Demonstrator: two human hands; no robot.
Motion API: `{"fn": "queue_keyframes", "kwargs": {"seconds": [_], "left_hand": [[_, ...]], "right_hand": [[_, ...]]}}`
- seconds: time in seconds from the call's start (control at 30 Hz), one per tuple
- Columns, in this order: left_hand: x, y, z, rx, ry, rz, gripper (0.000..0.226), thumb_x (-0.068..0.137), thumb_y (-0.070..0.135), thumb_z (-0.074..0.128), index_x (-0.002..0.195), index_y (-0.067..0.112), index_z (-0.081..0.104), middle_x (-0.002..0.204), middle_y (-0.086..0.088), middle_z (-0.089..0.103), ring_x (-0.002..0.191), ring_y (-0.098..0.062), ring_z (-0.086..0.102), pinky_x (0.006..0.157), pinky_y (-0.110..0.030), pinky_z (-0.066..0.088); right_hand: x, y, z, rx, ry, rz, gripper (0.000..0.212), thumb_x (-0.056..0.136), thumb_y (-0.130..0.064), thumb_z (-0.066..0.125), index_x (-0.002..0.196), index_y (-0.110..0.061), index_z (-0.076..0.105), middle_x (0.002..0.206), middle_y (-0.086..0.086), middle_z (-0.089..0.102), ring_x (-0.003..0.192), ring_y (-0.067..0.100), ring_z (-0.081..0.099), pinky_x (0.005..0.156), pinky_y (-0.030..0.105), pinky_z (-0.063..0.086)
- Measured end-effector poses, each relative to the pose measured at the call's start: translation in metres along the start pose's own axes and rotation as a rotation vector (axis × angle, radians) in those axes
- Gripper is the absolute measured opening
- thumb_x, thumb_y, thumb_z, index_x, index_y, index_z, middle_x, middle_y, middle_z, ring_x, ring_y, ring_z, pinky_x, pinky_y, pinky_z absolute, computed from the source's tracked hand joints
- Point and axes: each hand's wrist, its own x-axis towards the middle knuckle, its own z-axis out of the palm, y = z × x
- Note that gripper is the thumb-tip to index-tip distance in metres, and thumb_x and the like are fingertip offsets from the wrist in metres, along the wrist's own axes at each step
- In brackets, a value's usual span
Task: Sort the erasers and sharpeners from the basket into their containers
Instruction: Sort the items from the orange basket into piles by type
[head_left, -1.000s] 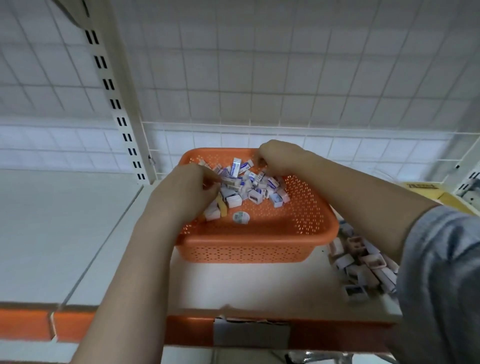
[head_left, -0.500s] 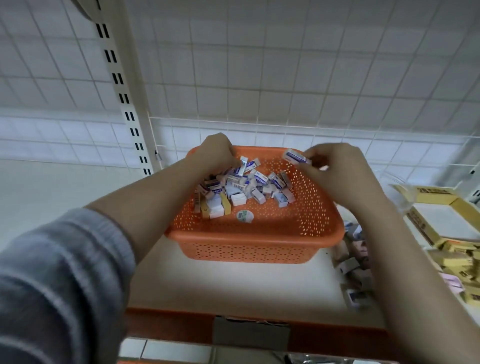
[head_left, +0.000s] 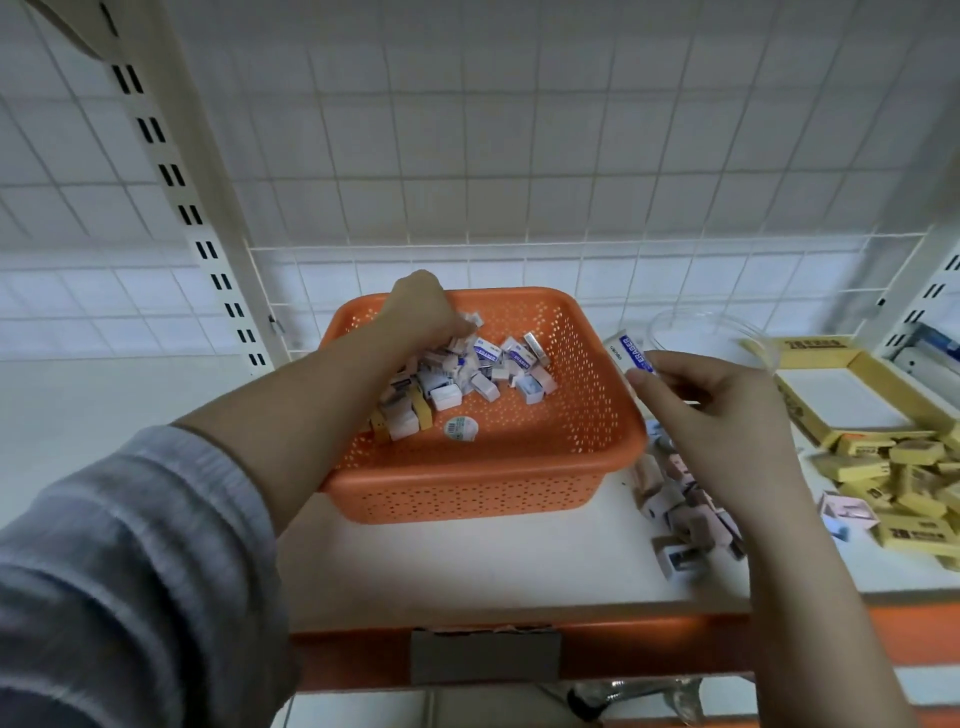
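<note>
While the right hand (head_left: 711, 400) pinches a white eraser (head_left: 629, 353) w/ blue "ERASER" sleeve between thumb and fingertips, it hangs just outside the right rim of the orange basket (head_left: 597, 452), near a clear container (head_left: 722, 327) at the back of the shelf. Grip: thumb and forefinger closed on the eraser's lower end; remaining fingers loosely curled, touching nothing.

Left hand (head_left: 421, 317) is down in the basket, fingers curled into the heap of erasers & sharpeners (head_left: 467, 374). Fingertips are buried; cannot tell whether it grasps a piece or only rakes through.

Progress, as judged from the layout:
- Done in part. A cluster of small sharpeners (head_left: 680, 514) lies loose on the shelf just right of the basket, under the right forearm. Yellow boxed erasers (head_left: 893, 478) are piled further right, beside an open yellow carton (head_left: 852, 395).
- Left: approx. a couple dozen pcs in the basket, mostly blue-sleeved erasers, plus a round labelled item (head_left: 461, 429) lying apart from the heap, on the basket floor.
- The clear container's contents are not readable; blurred.

Est.: task roughly mid-way. The loose pcs on the shelf likely need boxing too.
</note>
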Motion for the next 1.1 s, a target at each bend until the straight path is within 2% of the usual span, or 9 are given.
{"fn": "queue_keyframes", "kwargs": {"seconds": [0.13, 0.23, 0.3, 0.4, 0.57, 0.77, 0.83, 1.0, 1.1], "left_hand": [[-0.038, 0.02, -0.026, -0.21, 0.043, 0.104, 0.022, 0.078, 0.029, 0.073, 0.087, 0.009, 0.073, 0.081, -0.002, 0.067, 0.074, -0.011, 0.059, 0.065, -0.022, 0.042], [-0.082, 0.036, -0.033, -0.448, 0.09, 0.206, 0.015, 0.079, 0.029, 0.073, 0.085, 0.015, 0.074, 0.069, 0.014, 0.064, 0.059, 0.002, 0.057, 0.054, -0.009, 0.041], [-0.104, 0.047, -0.028, -0.58, 0.084, 0.252, 0.006, 0.079, 0.028, 0.073, 0.084, 0.023, 0.072, 0.071, 0.007, 0.069, 0.061, -0.006, 0.061, 0.055, -0.008, 0.045], [-0.12, 0.068, -0.017, -0.686, 0.027, 0.3, 0.007, 0.079, 0.024, 0.073, 0.082, 0.028, 0.069, 0.06, 0.016, 0.067, 0.056, 0.002, 0.059, 0.048, -0.001, 0.041], [-0.131, 0.121, 0.011, -0.749, -0.062, 0.298, 0.01, 0.077, 0.029, 0.074, 0.077, 0.032, 0.065, 0.05, 0.019, 0.062, 0.046, 0.004, 0.051, 0.051, -0.008, 0.043], [-0.164, 0.21, 0.076, -0.781, -0.103, 0.295, 0.018, 0.078, 0.029, 0.074, 0.067, 0.036, 0.062, 0.055, 0.015, 0.065, 0.063, -0.015, 0.053, 0.06, -0.021, 0.046], [-0.18, 0.244, 0.1, -0.784, -0.104, 0.267, 0.014, 0.077, 0.032, 0.075, 0.071, 0.037, 0.063, 0.057, 0.015, 0.066, 0.057, -0.007, 0.057, 0.055, -0.013, 0.045], [-0.217, 0.317, 0.146, -0.782, -0.167, 0.204, 0.009, 0.078, 0.031, 0.074, 0.076, 0.032, 0.065, 0.05, 0.018, 0.061, 0.043, 0.002, 0.051, 0.038, -0.009, 0.036], [-0.226, 0.345, 0.162, -0.768, -0.153, 0.19, 0.015, 0.076, 0.029, 0.076, 0.071, 0.035, 0.063, 0.053, 0.014, 0.062, 0.04, 0.003, 0.048, 0.038, -0.01, 0.039]], "right_hand": [[-0.004, -0.003, -0.001, 0.043, 0.072, 0.015, 0.025, 0.085, -0.016, 0.066, 0.08, -0.04, 0.066, 0.068, -0.027, 0.067, 0.066, -0.01, 0.06, 0.059, 0.003, 0.041], [-0.008, 0.002, -0.005, 0.074, 0.171, 0.082, 0.01, 0.085, -0.017, 0.068, 0.091, -0.024, 0.072, 0.07, -0.012, 0.069, 0.063, -0.009, 0.06, 0.058, 0.002, 0.041], [-0.013, 0.007, -0.013, 0.099, 0.256, 0.12, 0.011, 0.085, -0.017, 0.068, 0.095, -0.014, 0.072, 0.073, -0.004, 0.069, 0.059, -0.007, 0.059, 0.057, 0.002, 0.04], [-0.026, 0.019, -0.037, 0.058, 0.317, 0.141, 0.009, 0.084, -0.018, 0.068, 0.093, -0.017, 0.072, 0.07, -0.003, 0.068, 0.059, -0.002, 0.057, 0.058, 0.005, 0.041], [-0.043, 0.051, -0.105, 0.023, 0.402, 0.207, 0.005, 0.084, -0.019, 0.07, 0.086, -0.023, 0.07, 0.069, -0.004, 0.066, 0.06, 0.0, 0.056, 0.058, 0.007, 0.043], [-0.058, 0.098, -0.209, -0.037, 0.419, 0.214, 0.007, 0.084, -0.02, 0.069, 0.083, -0.027, 0.069, 0.071, 0.008, 0.069, 0.064, 0.002, 0.058, 0.06, 0.007, 0.042], [-0.06, 0.113, -0.254, -0.062, 0.397, 0.23, 0.004, 0.083, -0.018, 0.07, 0.083, -0.022, 0.07, 0.073, 0.013, 0.069, 0.071, 0.011, 0.06, 0.063, 0.01, 0.043], [-0.048, 0.167, -0.354, -0.173, 0.469, 0.351, 0.004, 0.083, -0.021, 0.069, 0.085, -0.018, 0.068, 0.072, 0.0, 0.07, 0.059, -0.004, 0.059, 0.055, 0.008, 0.041], [-0.028, 0.205, -0.389, -0.29, 0.507, 0.44, 0.021, 0.083, -0.027, 0.066, 0.089, -0.008, 0.071, 0.082, 0.007, 0.072, 0.077, 0.016, 0.066, 0.061, 0.023, 0.041]]}}
